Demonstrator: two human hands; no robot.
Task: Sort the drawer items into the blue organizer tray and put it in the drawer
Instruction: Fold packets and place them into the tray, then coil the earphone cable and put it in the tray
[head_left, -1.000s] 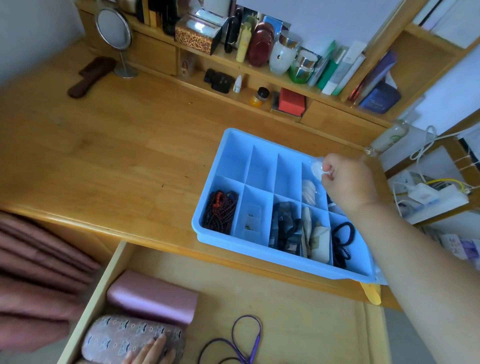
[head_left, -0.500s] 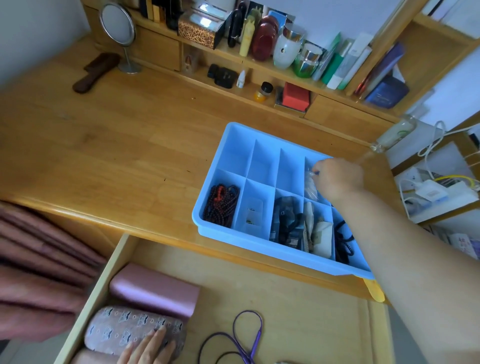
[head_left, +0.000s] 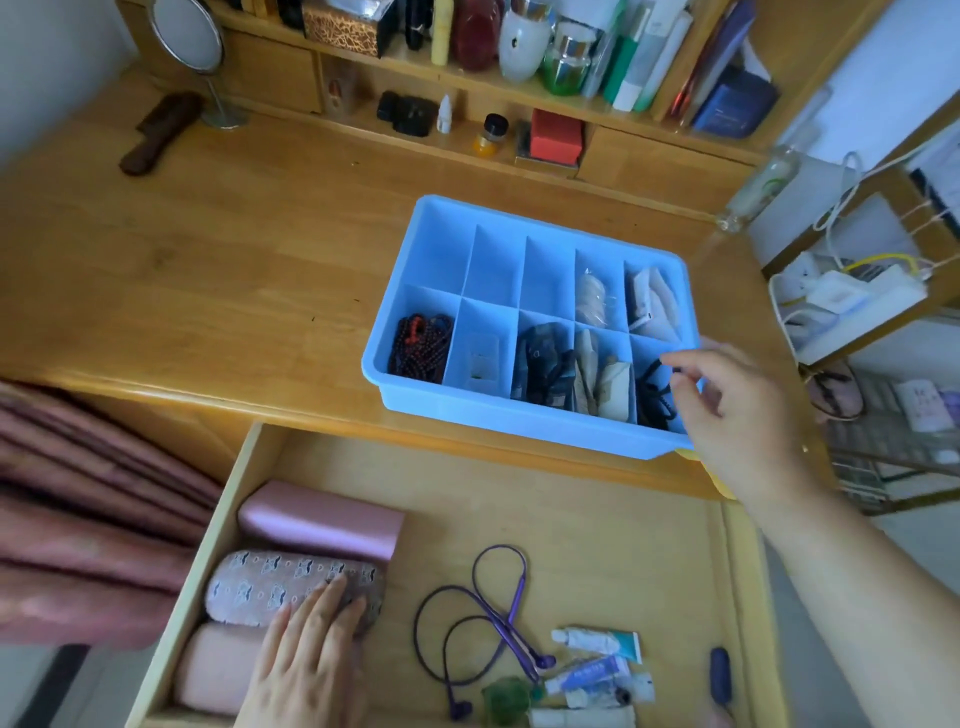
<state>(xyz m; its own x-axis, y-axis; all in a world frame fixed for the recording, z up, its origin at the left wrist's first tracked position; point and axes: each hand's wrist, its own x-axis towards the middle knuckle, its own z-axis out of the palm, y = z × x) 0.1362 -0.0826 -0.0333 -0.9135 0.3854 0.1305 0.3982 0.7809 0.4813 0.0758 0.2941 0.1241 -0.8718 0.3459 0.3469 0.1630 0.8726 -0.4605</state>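
Tray rim beside loosely spread, empty fingers

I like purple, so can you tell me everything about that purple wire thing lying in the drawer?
The purple wire thing looks like neckband earphones: a thin, rubbery-looking cord curled into loose loops, with a thicker purple stem where the loops cross and small buds at its ends. It lies flat on the wooden drawer floor, near the middle. Neither hand touches it; the left hand rests on a patterned case beside it. Small tubes lie to its right.
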